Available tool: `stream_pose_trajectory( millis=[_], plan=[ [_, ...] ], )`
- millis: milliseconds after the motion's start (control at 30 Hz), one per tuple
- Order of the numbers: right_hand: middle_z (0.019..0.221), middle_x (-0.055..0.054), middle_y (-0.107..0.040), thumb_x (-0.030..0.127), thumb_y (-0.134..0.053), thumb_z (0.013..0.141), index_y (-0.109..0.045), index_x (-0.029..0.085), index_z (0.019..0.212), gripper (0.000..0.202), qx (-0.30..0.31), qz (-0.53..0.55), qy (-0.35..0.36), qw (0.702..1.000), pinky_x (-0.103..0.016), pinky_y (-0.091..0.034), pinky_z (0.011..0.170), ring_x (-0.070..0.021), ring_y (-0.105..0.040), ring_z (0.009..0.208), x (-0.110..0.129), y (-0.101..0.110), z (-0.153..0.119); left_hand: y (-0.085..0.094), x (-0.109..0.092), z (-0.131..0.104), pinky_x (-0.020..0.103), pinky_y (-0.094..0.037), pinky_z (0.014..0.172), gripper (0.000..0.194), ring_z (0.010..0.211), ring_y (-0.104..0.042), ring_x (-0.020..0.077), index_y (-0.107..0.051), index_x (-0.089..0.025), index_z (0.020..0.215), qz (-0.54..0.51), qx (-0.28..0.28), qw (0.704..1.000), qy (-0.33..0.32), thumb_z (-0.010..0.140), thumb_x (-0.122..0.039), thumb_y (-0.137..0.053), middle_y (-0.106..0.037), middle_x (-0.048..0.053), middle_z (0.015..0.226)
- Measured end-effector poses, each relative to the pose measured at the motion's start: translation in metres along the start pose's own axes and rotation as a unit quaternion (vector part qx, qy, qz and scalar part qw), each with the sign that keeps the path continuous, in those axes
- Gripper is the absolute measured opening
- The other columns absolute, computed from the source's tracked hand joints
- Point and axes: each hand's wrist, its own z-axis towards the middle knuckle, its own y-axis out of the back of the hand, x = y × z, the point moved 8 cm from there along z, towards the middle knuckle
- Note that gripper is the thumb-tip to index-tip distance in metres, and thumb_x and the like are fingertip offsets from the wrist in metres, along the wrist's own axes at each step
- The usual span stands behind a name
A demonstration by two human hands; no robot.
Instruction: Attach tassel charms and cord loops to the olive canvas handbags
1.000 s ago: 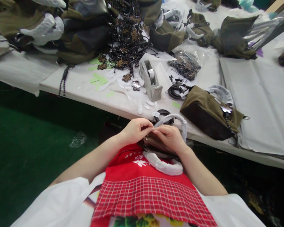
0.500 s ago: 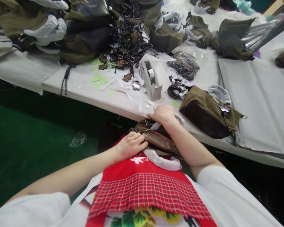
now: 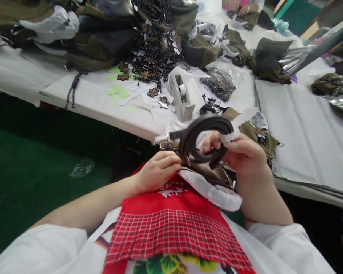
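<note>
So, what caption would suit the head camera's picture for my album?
The right hand holds a coiled dark strap over a bag, the left hand resting at the bag's edge.

Tape dispenser (image 3: pixel 183 102) on table (image 3: pixel 88 93), strap (image 3: pixel 188 142) before it

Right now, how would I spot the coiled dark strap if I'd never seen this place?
Start at the red apron, then go up and right to the right hand. It holds up the coiled dark strap with white paper at one side. Its round, layered loops, lifted in the hand, set it apart from the boxy grey tape dispenser on the table beyond.
</note>
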Motion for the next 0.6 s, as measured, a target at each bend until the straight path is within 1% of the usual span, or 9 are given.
stream_pose_trajectory(
  millis=[67,167,233,333,433,500,533,567,600],
  plan=[
    [0.090,-0.008,-0.069,0.039,-0.066,0.079,-0.059,0.019,0.078,0.022,0.045,0.110,-0.081,0.990,-0.042,-0.053,0.083,-0.0257,-0.066,0.085,-0.024,-0.011,-0.018,0.012,0.004,0.005,0.031,-0.053,0.091,0.016,0.100,-0.062,0.0173,-0.067,-0.017,0.092,-0.035,-0.020,0.999,0.018,0.094,-0.016,-0.051,-0.071,0.007,0.100],
    [0.096,-0.008,-0.069,0.043,-0.070,0.079,-0.059,0.019,0.082,0.026,0.031,0.207,-0.177,0.962,-0.042,-0.049,0.095,-0.0244,-0.066,0.096,-0.070,-0.014,-0.031,0.022,0.005,0.010,0.031,-0.055,0.089,0.011,0.098,-0.061,0.0179,-0.067,-0.017,0.090,-0.058,-0.018,0.998,0.034,0.092,-0.018,-0.056,-0.070,0.006,0.096],
    [0.096,-0.006,-0.069,0.043,-0.071,0.079,-0.060,0.019,0.083,0.026,0.014,0.237,-0.209,0.949,-0.041,-0.046,0.100,-0.0223,-0.065,0.097,-0.092,-0.011,-0.033,0.022,0.000,0.012,0.030,-0.054,0.090,0.011,0.096,-0.062,0.0173,-0.068,-0.018,0.090,-0.059,0.007,0.998,0.029,0.092,-0.019,-0.057,-0.069,0.005,0.095],
    [0.095,-0.005,-0.069,0.042,-0.072,0.081,-0.060,0.019,0.085,0.026,0.017,0.231,-0.205,0.951,-0.040,-0.046,0.100,-0.0202,-0.066,0.095,-0.107,-0.003,-0.028,0.022,-0.009,0.012,0.029,-0.053,0.091,0.014,0.092,-0.061,0.0163,-0.069,-0.018,0.087,-0.081,0.033,0.996,0.010,0.093,-0.018,-0.055,-0.069,0.005,0.092],
    [0.102,-0.006,-0.069,0.047,-0.073,0.081,-0.062,0.019,0.090,0.032,0.029,0.154,-0.176,0.972,-0.041,-0.048,0.097,-0.0215,-0.065,0.098,-0.112,0.012,-0.018,0.027,-0.008,0.009,0.029,-0.052,0.088,0.011,0.090,-0.060,0.0164,-0.069,-0.018,0.082,-0.098,0.034,0.994,0.020,0.090,-0.020,-0.061,-0.067,0.005,0.090],
    [0.105,-0.007,-0.069,0.053,-0.067,0.084,-0.063,0.019,0.094,0.036,0.053,0.036,-0.161,0.985,-0.041,-0.048,0.095,-0.0224,-0.064,0.100,-0.114,0.022,-0.010,0.033,-0.002,0.005,0.029,-0.052,0.083,0.009,0.087,-0.058,0.0163,-0.070,-0.019,0.080,-0.089,0.018,0.995,0.046,0.087,-0.021,-0.065,-0.065,0.004,0.088],
    [0.105,-0.008,-0.069,0.054,-0.064,0.086,-0.064,0.018,0.096,0.037,0.070,-0.047,-0.149,0.985,-0.040,-0.047,0.095,-0.0225,-0.064,0.100,-0.113,0.025,-0.007,0.035,0.002,0.002,0.029,-0.052,0.080,0.008,0.085,-0.057,0.0161,-0.070,-0.019,0.079,-0.083,0.011,0.995,0.061,0.086,-0.021,-0.066,-0.063,0.004,0.087],
    [0.105,-0.008,-0.069,0.052,-0.060,0.089,-0.065,0.017,0.098,0.037,0.095,-0.137,-0.132,0.977,-0.038,-0.047,0.094,-0.0225,-0.064,0.100,-0.110,0.026,-0.004,0.037,0.005,-0.001,0.028,-0.051,0.077,0.008,0.083,-0.056,0.0159,-0.070,-0.020,0.078,-0.076,0.007,0.994,0.075,0.086,-0.021,-0.066,-0.062,0.004,0.085],
    [0.105,-0.008,-0.069,0.048,-0.057,0.092,-0.066,0.016,0.099,0.034,0.124,-0.229,-0.112,0.959,-0.037,-0.047,0.093,-0.0225,-0.063,0.099,-0.106,0.025,-0.002,0.038,0.008,-0.003,0.028,-0.050,0.075,0.009,0.082,-0.055,0.0158,-0.071,-0.020,0.078,-0.071,0.005,0.994,0.084,0.085,-0.021,-0.066,-0.061,0.004,0.084]
  ],
)
